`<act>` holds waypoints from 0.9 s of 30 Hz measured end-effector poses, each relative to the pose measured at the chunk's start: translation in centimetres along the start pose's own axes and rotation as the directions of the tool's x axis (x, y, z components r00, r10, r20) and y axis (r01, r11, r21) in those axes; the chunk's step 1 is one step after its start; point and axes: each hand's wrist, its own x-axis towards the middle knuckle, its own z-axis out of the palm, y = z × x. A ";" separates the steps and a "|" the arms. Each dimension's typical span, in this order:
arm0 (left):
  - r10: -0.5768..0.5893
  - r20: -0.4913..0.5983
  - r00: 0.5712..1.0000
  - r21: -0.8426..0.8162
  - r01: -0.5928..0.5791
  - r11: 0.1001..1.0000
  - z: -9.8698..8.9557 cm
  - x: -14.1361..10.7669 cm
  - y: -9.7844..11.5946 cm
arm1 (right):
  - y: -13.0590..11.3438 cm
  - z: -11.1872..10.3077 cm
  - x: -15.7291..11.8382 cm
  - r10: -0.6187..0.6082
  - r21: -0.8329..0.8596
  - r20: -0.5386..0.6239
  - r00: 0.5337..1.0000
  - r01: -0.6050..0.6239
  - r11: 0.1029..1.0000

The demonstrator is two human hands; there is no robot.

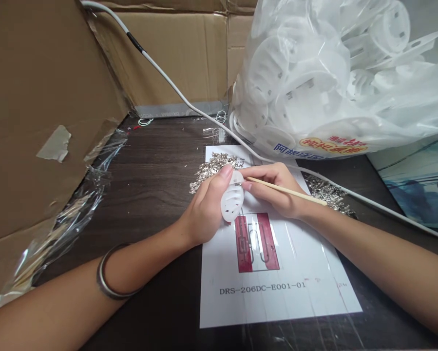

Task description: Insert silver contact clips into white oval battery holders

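My left hand [209,207] is closed around a white oval plastic part [233,197] with ridges and small slots, its thumb at the upper edge. In my right hand [273,187] lies a thin wooden stick [288,191], one end by the fingertips and the other over the wrist. The right fingertips meet the part's upper right edge, where a small shiny metal piece [238,184] shows; I cannot tell if they grip it. Behind my left hand is a heap of small silvery metal pieces [215,168].
A printed sheet [277,304] lies under my hands. Another heap of metal pieces [330,192] sits beyond my right forearm. A large clear bag [306,97] of white plastic parts stands back right. A white cable [171,83] crosses the table. Cardboard [50,63] walls the left and back.
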 end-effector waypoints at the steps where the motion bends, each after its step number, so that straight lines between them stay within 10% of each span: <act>1: 0.003 0.002 1.000 0.002 -0.003 1.000 0.0 0.0 0.0 | 0.0 0.0 0.0 -0.001 0.000 -0.003 1.000 0.001 1.000; 27: -0.045 -0.034 0.998 0.065 0.048 0.997 -0.2 0.0 -0.1 | -0.2 0.1 0.3 0.025 0.139 0.033 0.999 -0.029 0.990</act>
